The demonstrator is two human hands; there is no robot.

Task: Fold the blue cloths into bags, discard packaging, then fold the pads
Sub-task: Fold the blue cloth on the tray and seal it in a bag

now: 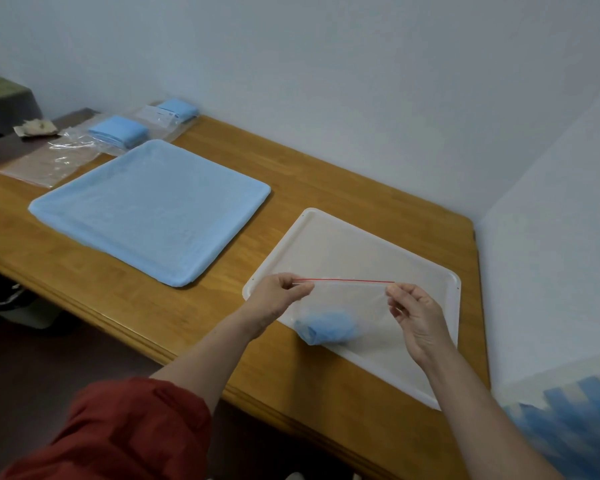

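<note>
Bagging step: above the white tray (440, 271), left hand (278, 294) and right hand (414, 315) pinch the zip bag (354, 306) holding a blue cloth (328, 329). Next: press the seal shut.

Clear bag (354, 306), red seal strip (343, 280) taut along top, held upright over white tray (385, 241) | crumpled blue cloth (328, 329) in its lower left corner | large blue pad (149, 209) spread flat on worktop (326, 174) | folded blue stacks (118, 130) amid clear packaging (59, 157) beyond
</note>
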